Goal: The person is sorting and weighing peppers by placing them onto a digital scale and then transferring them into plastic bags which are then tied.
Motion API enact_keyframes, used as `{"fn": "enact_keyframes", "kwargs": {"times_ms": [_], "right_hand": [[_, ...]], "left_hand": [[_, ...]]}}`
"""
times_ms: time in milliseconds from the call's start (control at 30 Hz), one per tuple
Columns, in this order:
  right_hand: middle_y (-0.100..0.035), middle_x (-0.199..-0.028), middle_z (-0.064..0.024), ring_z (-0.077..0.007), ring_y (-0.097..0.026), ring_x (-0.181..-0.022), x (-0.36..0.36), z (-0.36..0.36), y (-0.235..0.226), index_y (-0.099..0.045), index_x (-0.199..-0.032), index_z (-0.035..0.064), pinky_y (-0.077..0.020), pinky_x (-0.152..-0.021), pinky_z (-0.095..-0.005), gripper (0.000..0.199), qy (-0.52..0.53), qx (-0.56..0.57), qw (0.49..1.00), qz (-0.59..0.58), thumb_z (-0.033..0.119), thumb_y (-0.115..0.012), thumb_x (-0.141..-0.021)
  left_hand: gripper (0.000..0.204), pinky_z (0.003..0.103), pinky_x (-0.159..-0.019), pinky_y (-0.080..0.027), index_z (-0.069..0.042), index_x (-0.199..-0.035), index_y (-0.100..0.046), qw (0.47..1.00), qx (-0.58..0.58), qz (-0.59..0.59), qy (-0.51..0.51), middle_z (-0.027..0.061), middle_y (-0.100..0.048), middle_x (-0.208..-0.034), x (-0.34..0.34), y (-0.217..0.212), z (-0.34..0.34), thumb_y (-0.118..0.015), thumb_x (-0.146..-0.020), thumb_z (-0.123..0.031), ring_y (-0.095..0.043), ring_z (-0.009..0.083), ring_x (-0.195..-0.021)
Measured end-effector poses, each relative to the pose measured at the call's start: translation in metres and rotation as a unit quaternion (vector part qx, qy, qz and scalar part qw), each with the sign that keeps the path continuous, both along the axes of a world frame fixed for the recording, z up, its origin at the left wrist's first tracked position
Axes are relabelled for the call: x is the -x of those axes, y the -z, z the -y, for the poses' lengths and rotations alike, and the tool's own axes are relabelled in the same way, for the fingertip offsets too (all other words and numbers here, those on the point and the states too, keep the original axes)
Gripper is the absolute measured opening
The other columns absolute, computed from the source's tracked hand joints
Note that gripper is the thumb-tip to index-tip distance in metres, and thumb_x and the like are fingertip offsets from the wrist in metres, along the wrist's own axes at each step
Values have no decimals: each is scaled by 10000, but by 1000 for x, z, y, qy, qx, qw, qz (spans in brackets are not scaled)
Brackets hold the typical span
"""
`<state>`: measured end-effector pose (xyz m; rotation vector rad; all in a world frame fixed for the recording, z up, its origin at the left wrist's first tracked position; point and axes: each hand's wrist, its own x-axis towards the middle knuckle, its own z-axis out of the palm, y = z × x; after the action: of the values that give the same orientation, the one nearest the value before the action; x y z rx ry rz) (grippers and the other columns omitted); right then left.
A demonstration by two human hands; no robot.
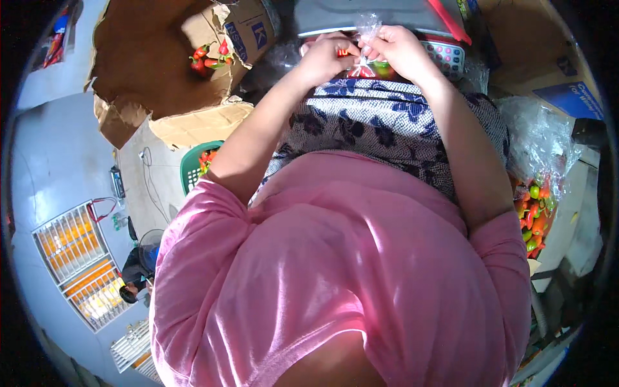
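At the far end of my lap, a small clear plastic bag [369,24] with red and green peppers inside has its neck gathered upright. My left hand [327,58] is closed on the neck from the left, its fingertips pinched. From the other side my right hand [398,51] also pinches the gathered plastic, close to the left fingertips. A thin whitish strand seems to run round the neck between the fingers; its kind is hard to make out. The peppers [383,69] show below my fingers. Just behind both hands stands a grey scale with a keypad [445,58].
A torn cardboard box [138,58] with a few red peppers [209,59] lies at the far left. Beside my left arm is a green basket [191,169]. Peppers [535,213] under clear plastic [538,132] lie at right. Another person [134,277] is at lower left.
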<state>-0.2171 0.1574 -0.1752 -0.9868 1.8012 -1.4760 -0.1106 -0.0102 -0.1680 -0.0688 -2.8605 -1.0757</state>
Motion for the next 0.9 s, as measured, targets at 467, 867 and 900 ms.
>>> {"fn": "enact_keyframes", "kwargs": {"times_ms": [467, 867, 900], "right_hand": [[-615, -660, -59, -132, -595, -578, -1, 10, 14, -667, -869, -8, -485, -550, -259, 247, 133, 82, 988, -4, 210, -555, -898], [-480, -630, 18, -67, -434, -611, -59, -38, -76, -550, -734, 30, -377, -598, -225, 297, 63, 181, 969, 154, 209, -468, -956], [-489, -628, 19, -66, -437, -607, -62, -43, -84, -559, -727, 27, -371, -581, -231, 312, 53, 148, 977, 143, 233, -476, -945]], "left_hand": [[256, 270, -939, -368, 30, -1047, -620, 985, -159, 64, 26, 77, -540, -1119, -4, 22, -8, -506, -921, -161, -480, 148, -1082], [168, 368, -897, -312, -84, -888, -632, 986, -74, -129, 72, 80, -489, -971, -16, -28, -28, -556, -873, -232, -429, 248, -981], [164, 368, -894, -313, -87, -885, -632, 991, -95, -80, 55, 78, -481, -974, -20, -25, -26, -565, -863, -236, -428, 253, -984]]}}
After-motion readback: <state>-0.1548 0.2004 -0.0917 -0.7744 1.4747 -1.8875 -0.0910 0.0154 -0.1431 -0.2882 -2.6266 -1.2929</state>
